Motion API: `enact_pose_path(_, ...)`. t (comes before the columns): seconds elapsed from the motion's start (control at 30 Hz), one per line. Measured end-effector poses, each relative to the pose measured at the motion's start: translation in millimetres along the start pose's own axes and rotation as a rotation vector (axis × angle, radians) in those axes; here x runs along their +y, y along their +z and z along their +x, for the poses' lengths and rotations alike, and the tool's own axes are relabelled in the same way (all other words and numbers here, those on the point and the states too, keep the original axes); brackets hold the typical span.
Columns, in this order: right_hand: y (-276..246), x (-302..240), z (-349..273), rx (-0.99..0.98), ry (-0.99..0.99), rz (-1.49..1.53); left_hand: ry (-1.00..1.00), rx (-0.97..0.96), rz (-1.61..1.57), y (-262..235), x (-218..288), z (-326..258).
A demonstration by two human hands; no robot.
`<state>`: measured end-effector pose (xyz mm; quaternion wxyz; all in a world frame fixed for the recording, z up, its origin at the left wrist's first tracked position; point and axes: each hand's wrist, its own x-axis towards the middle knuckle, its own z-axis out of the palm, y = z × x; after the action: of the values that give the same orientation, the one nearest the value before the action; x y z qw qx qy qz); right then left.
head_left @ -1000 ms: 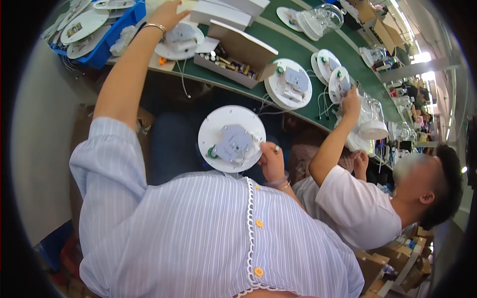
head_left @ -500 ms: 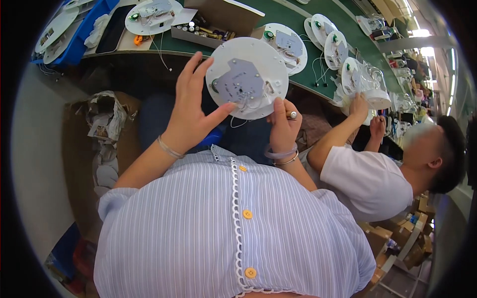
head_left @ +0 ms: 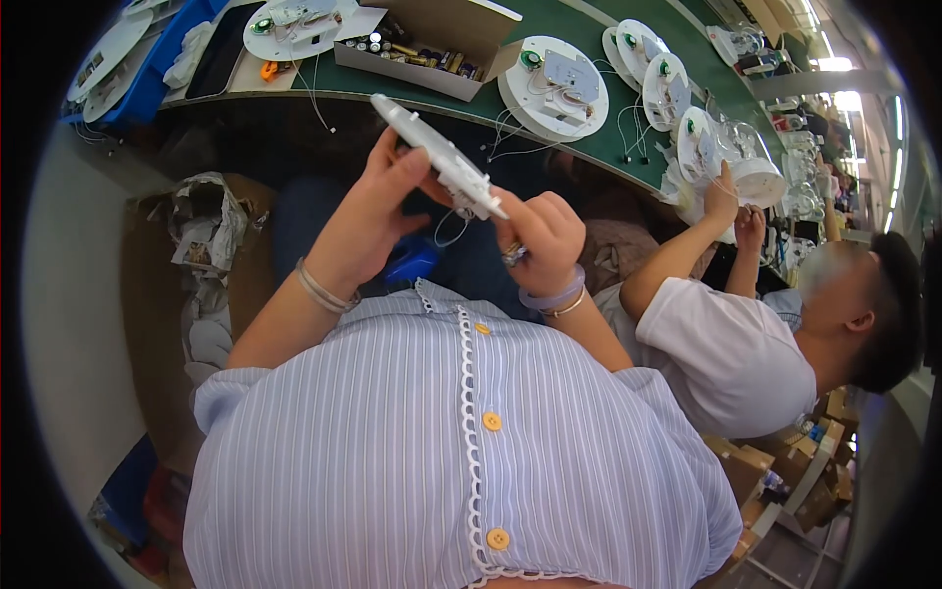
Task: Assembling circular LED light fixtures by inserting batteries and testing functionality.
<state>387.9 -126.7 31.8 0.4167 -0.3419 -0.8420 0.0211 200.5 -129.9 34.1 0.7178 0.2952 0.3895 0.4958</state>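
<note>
A round white plate (head_left: 439,155) with parts mounted on it is turned nearly edge-on above my lap. My left hand (head_left: 383,191) grips it, thumb on the near face and fingers behind. My right hand (head_left: 549,236) is closed at the plate's lower right end, its index finger at the rim. Small shiny battery ends (head_left: 513,254) show in the curl of its fingers; how many it holds I cannot tell. A thin white wire (head_left: 451,234) loops below the plate. The face with the grey board is mostly hidden at this angle.
On the green bench (head_left: 628,162) ahead stand an open carton of batteries (head_left: 412,64) and a similar plate with a grey board (head_left: 554,88), wires trailing over the edge. More plates lie rightward. A co-worker (head_left: 726,344) sits at right. A blue crate (head_left: 186,59) stands far left.
The plate has tipped from facing me to nearly edge-on, and its far end has swung left. My left hand has closed from spread fingers to a grip. The right hand has turned over.
</note>
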Motion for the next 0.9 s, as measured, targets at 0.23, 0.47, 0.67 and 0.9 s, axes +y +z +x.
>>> enact_pose_path(0.23,3.3,5.8,-4.9,-0.203,-0.163,-0.061,-0.065,-0.113,-0.259,-5.8,16.5,-11.0)
enact_pose_path(0.47,4.0,-8.8,-17.1,-0.207,0.683,0.77,0.008,-0.092,-0.492,-28.1,8.6,2.4)
enact_pose_path(0.67,-1.3,-4.7,-0.6,-0.059,0.59,0.776,0.017,-0.048,-0.432,-29.0,-1.5,0.8)
enact_pose_path(0.9,-1.4,-7.5,0.5,-0.049,0.757,0.954,0.032,-0.08,-0.367,-28.9,-8.2,0.5)
